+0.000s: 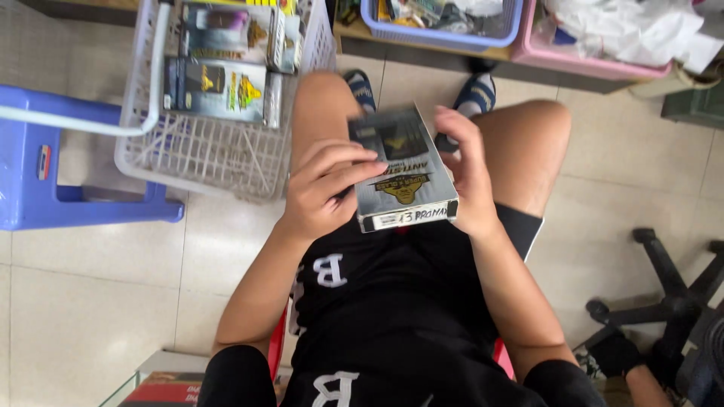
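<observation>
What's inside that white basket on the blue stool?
The white basket holds flat grey boxes like the grey box held by the left hand and right hand. What lies under them is covered.

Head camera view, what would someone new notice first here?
First, the flat grey box with a gold emblem, held over the lap between the left hand and the right hand. Next, the white wire basket at upper left, holding similar boxes and resting beside a blue plastic stool. A black chair base sits at lower right.
</observation>
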